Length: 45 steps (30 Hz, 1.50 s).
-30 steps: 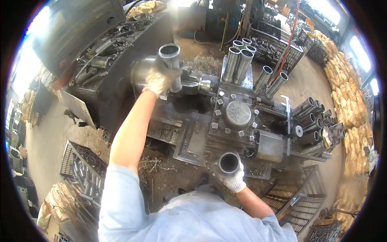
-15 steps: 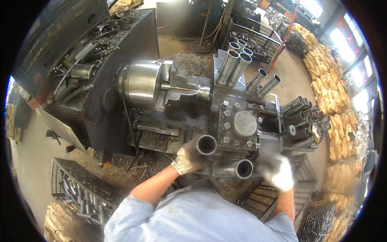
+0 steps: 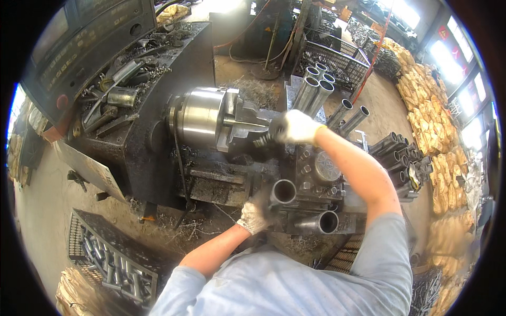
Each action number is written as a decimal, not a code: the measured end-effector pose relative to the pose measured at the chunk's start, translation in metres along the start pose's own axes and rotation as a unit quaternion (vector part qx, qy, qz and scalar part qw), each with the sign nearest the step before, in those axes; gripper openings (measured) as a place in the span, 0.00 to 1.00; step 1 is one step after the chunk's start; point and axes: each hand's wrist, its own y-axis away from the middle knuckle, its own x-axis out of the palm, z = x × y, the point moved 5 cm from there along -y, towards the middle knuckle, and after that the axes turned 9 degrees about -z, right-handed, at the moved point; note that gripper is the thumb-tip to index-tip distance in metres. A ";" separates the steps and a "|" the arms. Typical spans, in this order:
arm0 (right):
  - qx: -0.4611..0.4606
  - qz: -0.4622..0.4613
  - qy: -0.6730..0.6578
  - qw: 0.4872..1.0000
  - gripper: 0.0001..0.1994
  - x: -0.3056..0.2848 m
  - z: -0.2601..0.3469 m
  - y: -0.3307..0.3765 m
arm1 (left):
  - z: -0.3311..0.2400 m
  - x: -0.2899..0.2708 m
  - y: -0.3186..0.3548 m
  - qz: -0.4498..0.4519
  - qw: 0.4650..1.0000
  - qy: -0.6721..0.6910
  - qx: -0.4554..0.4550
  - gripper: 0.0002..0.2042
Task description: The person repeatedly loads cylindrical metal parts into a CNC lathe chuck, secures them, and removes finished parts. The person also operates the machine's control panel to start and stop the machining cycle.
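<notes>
My left hand (image 3: 254, 217), in a white work glove with dark, blurred fingers, is closed at the side of a metal tube (image 3: 284, 191) whose open end faces up. Below and right of it lies a second metal tube (image 3: 322, 223), open end toward the right. My right hand (image 3: 299, 127), gloved too, reaches over the tool post (image 3: 328, 166) to the right end of the lathe chuck (image 3: 203, 117). Its fingers are curled and smeared dark; a dark ridged piece shows just below them, but what they hold cannot be made out. The hand covers the tip of the chuck's central rod.
Several upright tubes (image 3: 318, 89) stand behind the tool post. More tubes (image 3: 398, 152) are stacked at the right beside a caliper (image 3: 361, 138). A mesh crate (image 3: 113, 258) of short metal pieces sits lower left. Metal shavings (image 3: 190, 229) litter the floor below the lathe.
My right hand has moved from the lower right, near the lying tube, up and left to the chuck's end. My left hand stays by the upright tube. The whole view has shifted slightly.
</notes>
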 end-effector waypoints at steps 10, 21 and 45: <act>0.203 0.135 -0.003 0.970 0.13 0.067 -0.167 -0.023 | 0.001 -0.046 0.010 0.157 0.975 -0.153 -0.032 0.19; 0.182 -0.038 -0.232 0.955 0.47 -0.010 -0.128 -0.060 | -0.014 -0.176 -0.203 -0.205 0.860 -0.426 0.193 0.33; 0.109 -0.087 0.455 0.880 0.19 -0.087 0.045 0.065 | -0.007 -0.185 -0.198 -0.200 0.872 -0.400 0.198 0.34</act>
